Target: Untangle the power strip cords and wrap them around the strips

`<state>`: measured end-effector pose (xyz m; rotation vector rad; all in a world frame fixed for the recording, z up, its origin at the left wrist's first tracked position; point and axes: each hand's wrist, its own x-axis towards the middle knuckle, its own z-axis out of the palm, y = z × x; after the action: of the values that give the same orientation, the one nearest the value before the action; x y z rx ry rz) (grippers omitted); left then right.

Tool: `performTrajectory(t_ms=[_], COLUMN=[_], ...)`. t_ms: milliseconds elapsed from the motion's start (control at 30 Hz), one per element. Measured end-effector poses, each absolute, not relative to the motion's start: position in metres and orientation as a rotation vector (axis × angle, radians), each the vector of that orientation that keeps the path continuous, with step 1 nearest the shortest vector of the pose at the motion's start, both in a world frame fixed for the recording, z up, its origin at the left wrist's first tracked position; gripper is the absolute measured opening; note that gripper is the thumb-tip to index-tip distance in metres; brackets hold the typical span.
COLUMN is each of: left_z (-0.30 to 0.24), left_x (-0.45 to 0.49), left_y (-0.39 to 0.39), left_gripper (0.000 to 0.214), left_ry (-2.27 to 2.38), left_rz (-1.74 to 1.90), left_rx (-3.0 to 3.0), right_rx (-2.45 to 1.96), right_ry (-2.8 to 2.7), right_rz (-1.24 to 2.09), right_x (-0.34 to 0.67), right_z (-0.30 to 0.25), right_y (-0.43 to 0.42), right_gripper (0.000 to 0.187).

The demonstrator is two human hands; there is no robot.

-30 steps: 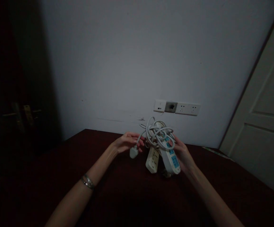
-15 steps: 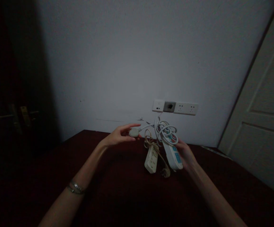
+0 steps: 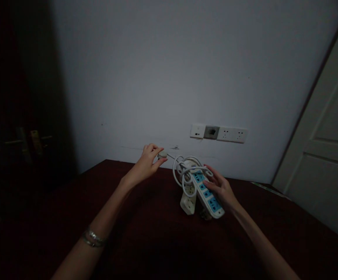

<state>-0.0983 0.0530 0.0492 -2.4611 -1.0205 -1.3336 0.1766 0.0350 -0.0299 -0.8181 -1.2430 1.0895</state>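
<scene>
Plug: a small white plug is pinched between the thumb and fingertips of my left hand, held up in the air in front of the wall, above the far edge of the table.
Left grip: narrow, closed on the plug and nothing else.
Cord: a round white cord runs from the plug down to the right and bunches into loose loops over the upper ends of the two strips.
Blue strip: a long white power strip with blue sockets lies tilted, its upper end under the loops and its lower end down near the table.
Right grip: my right hand lies on the blue strip's right edge with the fingers spread over its face. The thumb is hidden, so I cannot tell whether the hand is closed round it.
Cream strip: a shorter cream plastic power strip hangs just left of the blue one, touching it, caught in the same loops.
Table: a dark red table lies under both arms — dim, little detail.
Wrist: a thin silver bracelet sits on my left forearm.
Wall: a white wall socket panel is set above and behind the bundle.
Sides: a pale panelled door stands at the right — at the left, a dark door with a brass handle.
</scene>
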Motion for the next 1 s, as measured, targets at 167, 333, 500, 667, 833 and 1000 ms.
performTrajectory(t_ms=[167,333,500,667,833,1000], left_z=[0.036,0.021,0.015,0.019,0.025,0.03], left_x=[-0.096,-0.078,-0.057,-0.06,-0.062,-0.052], left_y=[0.062,0.071,0.067,0.066,0.059,0.045], left_gripper=[0.023,0.02,0.015,0.024,0.04,0.027], left_ry=[-1.128,-1.182,-1.286,-1.26,-1.485,-1.374], left_rz=[-1.095,-1.341,-1.866,-2.148,-2.238,-2.402], left_rx=[-2.448,-2.631,-2.876,-2.967,-3.146,-3.31], right_rx=[-0.801,-0.775,-0.8,-0.783,-0.829,-0.895], right_ry=[-1.23,-1.294,-1.393,-1.408,-1.404,-1.409], right_rz=[0.996,0.891,0.797,0.662,0.518,0.394], right_x=[0.171,0.163,0.151,0.151,0.163,0.167], right_z=[-0.03,-0.017,-0.008,-0.003,-0.002,-0.003], right_y=[0.032,0.021,0.01,0.007,0.011,0.013], right_gripper=[0.079,0.075,0.07,0.065,0.064,0.066])
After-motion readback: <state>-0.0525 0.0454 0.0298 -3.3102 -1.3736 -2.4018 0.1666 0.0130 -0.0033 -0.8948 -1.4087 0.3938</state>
